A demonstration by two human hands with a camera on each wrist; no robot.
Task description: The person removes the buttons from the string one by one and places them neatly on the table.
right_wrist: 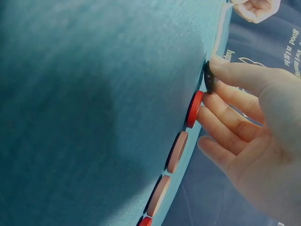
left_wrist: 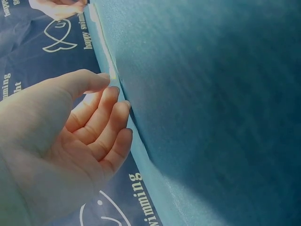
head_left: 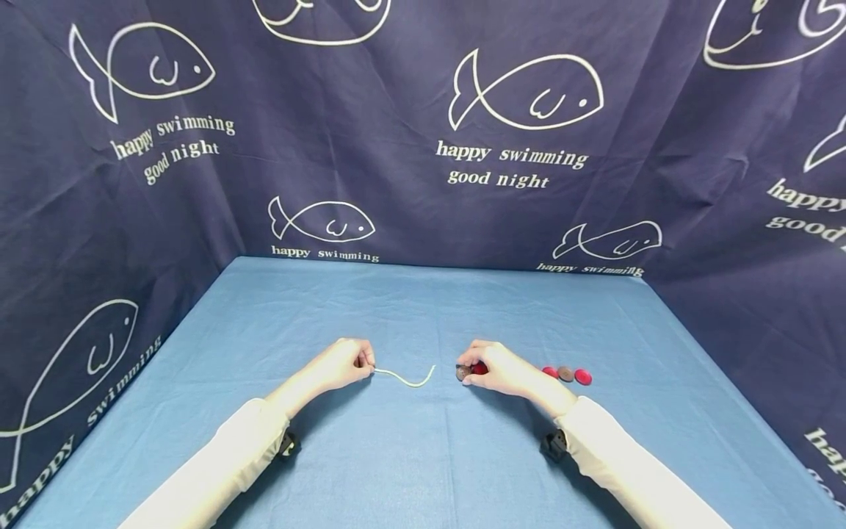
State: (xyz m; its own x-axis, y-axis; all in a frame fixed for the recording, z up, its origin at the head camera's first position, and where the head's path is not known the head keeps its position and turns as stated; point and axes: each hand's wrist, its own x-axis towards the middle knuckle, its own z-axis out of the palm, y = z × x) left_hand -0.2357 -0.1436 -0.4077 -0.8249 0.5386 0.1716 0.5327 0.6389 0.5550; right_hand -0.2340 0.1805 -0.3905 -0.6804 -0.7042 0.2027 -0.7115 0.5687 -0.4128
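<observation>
A thin pale string (head_left: 410, 384) lies in a shallow curve on the blue cloth, its left end pinched between the thumb and fingers of my left hand (head_left: 346, 364). Across from it, my right hand (head_left: 502, 371) pinches a dark brown button (right_wrist: 209, 76) by its edge, close over the cloth. Its small holes show in the right wrist view. Right beside that one is a red button (right_wrist: 194, 109), near the middle fingers. The string's free tip curls up toward the brown button, with a gap between them.
Further right, behind the right wrist, a red button (head_left: 550, 372), a brown button (head_left: 565, 374) and another red button (head_left: 583, 377) form a row. A blue cloth (head_left: 396, 470) covers the table. Dark blue fish-print curtains (head_left: 410, 147) hang around its back and sides.
</observation>
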